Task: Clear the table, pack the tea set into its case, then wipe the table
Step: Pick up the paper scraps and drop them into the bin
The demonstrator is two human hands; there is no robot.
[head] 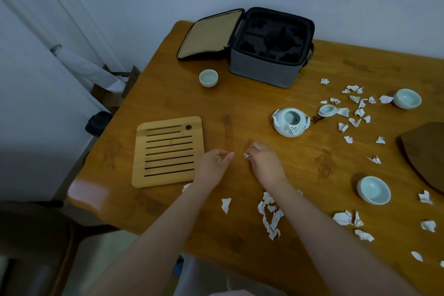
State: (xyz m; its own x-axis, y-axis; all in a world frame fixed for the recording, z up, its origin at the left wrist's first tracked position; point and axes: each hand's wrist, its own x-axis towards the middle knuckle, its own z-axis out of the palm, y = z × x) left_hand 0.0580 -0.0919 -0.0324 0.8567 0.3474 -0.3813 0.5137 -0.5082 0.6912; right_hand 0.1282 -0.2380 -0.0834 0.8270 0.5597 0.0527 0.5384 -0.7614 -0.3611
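Note:
My left hand [213, 163] pinches a small white paper scrap beside the bamboo tea tray [168, 151]. My right hand [262, 161] is closed on another paper scrap just to its right. White paper scraps [270, 218] lie scattered over the wooden table [252, 103]. A pale teapot [289, 121] stands without its lid [327, 110], which rests next to it. Three pale cups stand apart: one near the case [208, 77], one at the far right [406, 98], one at the near right [373, 189]. The grey case [269, 48] stands open at the back with dark foam slots.
A dark brown mat [425, 151] lies at the right edge. The table's left edge and near corner [84, 190] are close to my left arm. On the floor to the left stand a cardboard box [115, 86] and a dark bin [98, 122]. A chair [33, 235] stands at lower left.

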